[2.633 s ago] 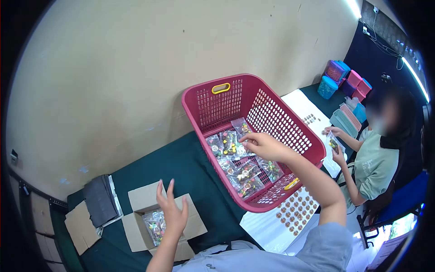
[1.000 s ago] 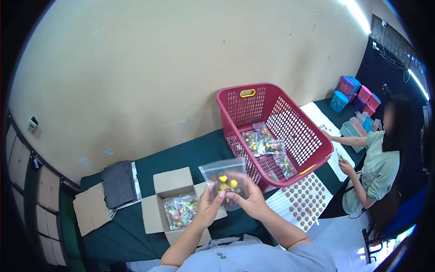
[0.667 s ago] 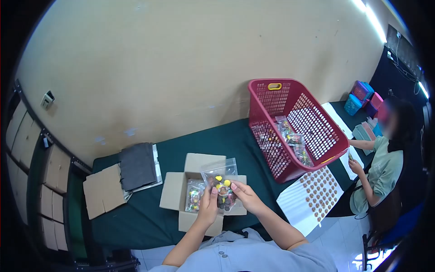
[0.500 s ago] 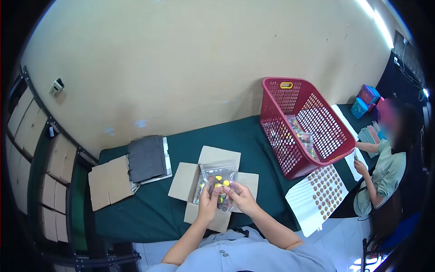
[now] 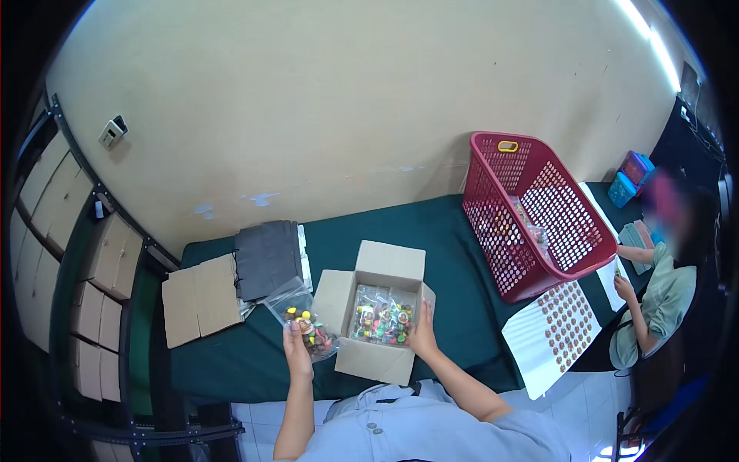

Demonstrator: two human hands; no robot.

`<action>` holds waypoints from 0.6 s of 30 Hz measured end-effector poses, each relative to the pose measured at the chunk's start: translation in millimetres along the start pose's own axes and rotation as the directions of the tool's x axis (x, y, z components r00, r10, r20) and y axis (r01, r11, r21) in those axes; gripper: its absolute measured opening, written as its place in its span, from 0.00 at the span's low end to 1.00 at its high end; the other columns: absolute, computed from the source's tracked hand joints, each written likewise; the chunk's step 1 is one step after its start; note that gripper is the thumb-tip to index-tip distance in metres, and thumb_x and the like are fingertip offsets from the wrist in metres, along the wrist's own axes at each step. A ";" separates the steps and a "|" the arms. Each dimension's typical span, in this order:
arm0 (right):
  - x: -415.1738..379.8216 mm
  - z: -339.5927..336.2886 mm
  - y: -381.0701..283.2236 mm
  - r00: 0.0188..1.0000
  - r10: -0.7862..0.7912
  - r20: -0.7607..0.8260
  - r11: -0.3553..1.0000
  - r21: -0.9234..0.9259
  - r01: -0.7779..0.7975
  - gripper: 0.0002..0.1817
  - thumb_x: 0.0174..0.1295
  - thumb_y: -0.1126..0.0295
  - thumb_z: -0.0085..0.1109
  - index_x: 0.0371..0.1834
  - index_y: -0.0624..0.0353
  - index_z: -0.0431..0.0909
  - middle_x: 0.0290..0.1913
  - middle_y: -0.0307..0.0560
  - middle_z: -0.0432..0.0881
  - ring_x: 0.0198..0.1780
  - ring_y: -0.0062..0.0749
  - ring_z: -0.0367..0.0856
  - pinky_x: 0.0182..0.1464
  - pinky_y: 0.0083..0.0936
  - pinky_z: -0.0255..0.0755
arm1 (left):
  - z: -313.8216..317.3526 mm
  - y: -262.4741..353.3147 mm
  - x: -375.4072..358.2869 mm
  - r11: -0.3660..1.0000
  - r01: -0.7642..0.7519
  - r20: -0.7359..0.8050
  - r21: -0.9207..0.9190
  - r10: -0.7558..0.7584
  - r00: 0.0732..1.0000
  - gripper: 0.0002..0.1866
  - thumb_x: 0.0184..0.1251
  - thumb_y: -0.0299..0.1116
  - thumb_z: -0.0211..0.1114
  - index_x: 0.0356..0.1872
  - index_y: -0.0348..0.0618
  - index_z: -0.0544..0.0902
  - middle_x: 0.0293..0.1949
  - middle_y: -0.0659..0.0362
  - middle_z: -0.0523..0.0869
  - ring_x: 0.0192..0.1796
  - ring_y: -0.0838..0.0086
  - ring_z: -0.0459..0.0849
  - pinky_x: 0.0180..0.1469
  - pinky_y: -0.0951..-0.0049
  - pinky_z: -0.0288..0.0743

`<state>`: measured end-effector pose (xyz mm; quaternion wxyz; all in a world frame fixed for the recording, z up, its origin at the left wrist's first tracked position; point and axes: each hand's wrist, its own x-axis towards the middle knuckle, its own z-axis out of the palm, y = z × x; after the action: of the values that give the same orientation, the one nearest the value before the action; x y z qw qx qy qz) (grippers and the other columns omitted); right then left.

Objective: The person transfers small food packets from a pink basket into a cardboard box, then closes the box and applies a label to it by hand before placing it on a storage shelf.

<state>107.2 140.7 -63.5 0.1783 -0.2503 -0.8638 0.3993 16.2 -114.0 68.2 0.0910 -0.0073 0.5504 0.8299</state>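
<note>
Left hand pinched bag left of box | right hand rested spread at box's right side | seemingly packing step; next move called for lowering bag inside

1. Left hand, lower frame left of centre: gripping, thumb pointing up.
2. Left forearm rises nearly upright from the bottom edge.
3. Right hand, just right of lower centre: loosely spread, fingers upward.
4. Right forearm slants up leftward.
5. Hands apart, right slightly higher.
</note>
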 end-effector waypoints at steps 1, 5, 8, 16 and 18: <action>7.0 0.6 1.5 0.997 -0.063 0.040 0.998 -0.001 0.063 0.39 0.54 0.83 0.46 0.70 0.67 0.40 0.70 0.71 0.45 0.73 0.59 0.41 0.72 0.40 0.40 | -1.4 -0.2 -1.1 0.999 0.022 0.067 -0.027 -0.020 0.998 0.18 0.70 0.47 0.52 0.45 0.41 0.68 0.30 0.57 0.79 0.26 0.77 0.79 0.27 0.74 0.79; 33.7 -11.3 2.3 0.970 -0.149 0.190 0.989 0.008 0.150 0.40 0.55 0.81 0.48 0.71 0.65 0.40 0.70 0.70 0.45 0.72 0.59 0.43 0.72 0.37 0.42 | 8.1 -18.2 4.0 0.993 0.005 0.146 0.118 -0.023 0.989 0.23 0.65 0.40 0.62 0.54 0.37 0.69 0.43 0.60 0.78 0.39 0.80 0.78 0.42 0.80 0.74; 40.4 -15.1 1.7 0.951 -0.170 0.258 0.981 -0.046 0.187 0.40 0.59 0.73 0.52 0.71 0.63 0.39 0.70 0.70 0.48 0.72 0.58 0.46 0.71 0.38 0.45 | 19.6 -23.7 5.7 0.983 -0.054 0.225 0.176 0.013 0.974 0.21 0.66 0.38 0.61 0.53 0.35 0.69 0.44 0.58 0.78 0.43 0.79 0.77 0.46 0.80 0.71; 21.3 -21.1 -101.3 0.868 -0.167 0.468 0.778 0.603 -0.176 0.32 0.66 0.61 0.51 0.69 0.63 0.53 0.60 0.54 0.69 0.59 0.34 0.70 0.59 0.28 0.65 | 39.4 -60.1 18.3 0.962 0.000 0.365 0.274 -0.104 0.925 0.19 0.66 0.34 0.61 0.52 0.34 0.72 0.42 0.56 0.81 0.42 0.77 0.81 0.44 0.78 0.76; 19.5 -16.0 -105.0 0.773 -0.246 0.585 0.725 0.640 -0.253 0.29 0.67 0.63 0.51 0.68 0.64 0.56 0.57 0.50 0.72 0.56 0.28 0.72 0.56 0.25 0.67 | 36.7 -70.0 19.6 0.953 -0.038 0.389 0.302 -0.086 0.917 0.19 0.67 0.35 0.60 0.53 0.34 0.72 0.42 0.56 0.81 0.42 0.78 0.80 0.44 0.78 0.76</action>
<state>69.0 103.2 30.3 -0.0446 -0.0180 -0.6591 0.7505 11.3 -51.1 16.6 0.2112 0.1685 0.6411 0.7183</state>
